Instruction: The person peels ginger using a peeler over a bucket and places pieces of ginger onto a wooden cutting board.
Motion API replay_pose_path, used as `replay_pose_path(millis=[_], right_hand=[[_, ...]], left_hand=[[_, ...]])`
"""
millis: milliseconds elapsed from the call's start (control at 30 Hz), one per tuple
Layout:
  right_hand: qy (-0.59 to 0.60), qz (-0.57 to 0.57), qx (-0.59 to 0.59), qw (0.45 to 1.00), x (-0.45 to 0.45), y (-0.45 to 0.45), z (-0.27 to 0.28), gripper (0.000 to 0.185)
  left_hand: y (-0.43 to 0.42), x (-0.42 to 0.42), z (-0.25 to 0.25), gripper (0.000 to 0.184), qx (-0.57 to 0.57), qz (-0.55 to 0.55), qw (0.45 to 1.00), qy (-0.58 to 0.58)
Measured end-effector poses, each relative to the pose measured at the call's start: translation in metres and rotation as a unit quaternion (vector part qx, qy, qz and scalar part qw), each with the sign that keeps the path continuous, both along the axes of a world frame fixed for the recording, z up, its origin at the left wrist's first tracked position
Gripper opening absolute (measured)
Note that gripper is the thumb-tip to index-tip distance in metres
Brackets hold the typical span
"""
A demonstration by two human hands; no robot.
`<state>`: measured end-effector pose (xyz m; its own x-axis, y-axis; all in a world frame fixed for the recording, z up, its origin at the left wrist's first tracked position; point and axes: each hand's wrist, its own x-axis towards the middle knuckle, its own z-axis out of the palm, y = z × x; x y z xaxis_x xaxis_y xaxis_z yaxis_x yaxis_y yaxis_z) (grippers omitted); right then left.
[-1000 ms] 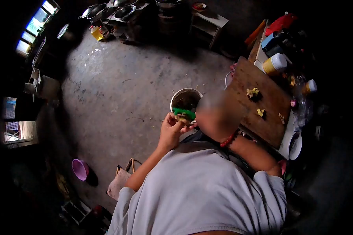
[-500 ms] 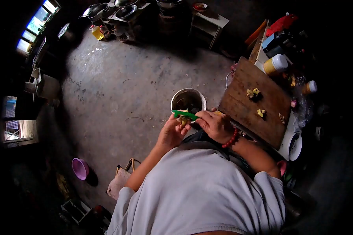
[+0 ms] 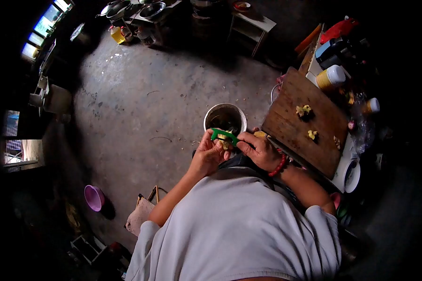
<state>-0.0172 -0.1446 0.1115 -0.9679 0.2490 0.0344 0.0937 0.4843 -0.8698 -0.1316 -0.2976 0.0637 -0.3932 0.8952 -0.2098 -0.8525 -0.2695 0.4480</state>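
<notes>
My right hand (image 3: pixel 261 151), with a red bead bracelet at its wrist, grips one end of a green peeler (image 3: pixel 225 136). A piece of ginger (image 3: pixel 226 144), pale yellow and knobby, is in the fingers of my left hand (image 3: pixel 208 153). The peeler lies across the ginger and touches it. Both hands are over the near rim of a round bucket (image 3: pixel 212 110) with dark contents. To the right, several peeled ginger pieces (image 3: pixel 303 111) rest on a brown wooden board (image 3: pixel 293 96).
A white-lidded jar (image 3: pixel 330 77) and a white cup (image 3: pixel 350 175) stand beside the board. On the floor at the left is a purple basin (image 3: pixel 94 198), with a small cloth-covered seat (image 3: pixel 140 214) nearer my body. Pots and an oil bottle (image 3: pixel 117 34) are at the back.
My right hand has gone from a blur over the bucket's right side to a clear grip on the peeler. The ginger has turned in my left hand and shows more pale flesh.
</notes>
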Motion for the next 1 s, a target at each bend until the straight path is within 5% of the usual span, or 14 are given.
replay_pose_path(millis=[167, 367, 600, 667, 767, 833, 900, 967, 1000], right_hand=[[0.08, 0.015, 0.143, 0.986, 0.003, 0.005, -0.006, 0.013], [0.074, 0.007, 0.362, 0.929, 0.001, 0.007, 0.001, 0.012], [0.094, -0.042, 0.309, 0.946, 0.002, 0.003, 0.007, 0.015], [0.067, -0.03, 0.133, 0.988, -0.001, -0.001, 0.002, 0.014], [0.025, 0.001, 0.044, 0.999, -0.006, -0.004, 0.006, 0.015], [0.012, 0.007, 0.056, 0.998, -0.006, 0.0, 0.004, 0.015], [-0.001, 0.011, 0.068, 0.998, -0.006, 0.002, 0.004, 0.014], [0.056, -0.006, 0.256, 0.965, -0.006, 0.0, 0.007, 0.016], [0.056, -0.004, 0.257, 0.965, -0.006, -0.001, 0.01, 0.016]], left_hand=[[-0.001, 0.004, 0.007, 0.035, -0.007, -0.017, 0.999, 0.046], [-0.003, 0.004, -0.003, 0.036, 0.02, -0.017, 0.999, -0.046], [-0.007, -0.001, 0.004, 0.04, 0.007, -0.009, 0.996, -0.092], [-0.005, 0.0, 0.005, 0.04, 0.014, -0.006, 0.996, -0.089], [-0.002, 0.001, 0.006, 0.039, -0.006, 0.002, 0.998, -0.062], [-0.003, 0.005, 0.013, 0.039, -0.096, 0.048, 0.994, -0.001], [-0.007, 0.001, 0.003, 0.038, -0.056, 0.032, 0.998, -0.016], [-0.011, 0.0, -0.003, 0.038, -0.017, 0.014, 0.999, -0.033], [-0.011, -0.001, 0.001, 0.039, -0.003, -0.003, 0.999, -0.051]])
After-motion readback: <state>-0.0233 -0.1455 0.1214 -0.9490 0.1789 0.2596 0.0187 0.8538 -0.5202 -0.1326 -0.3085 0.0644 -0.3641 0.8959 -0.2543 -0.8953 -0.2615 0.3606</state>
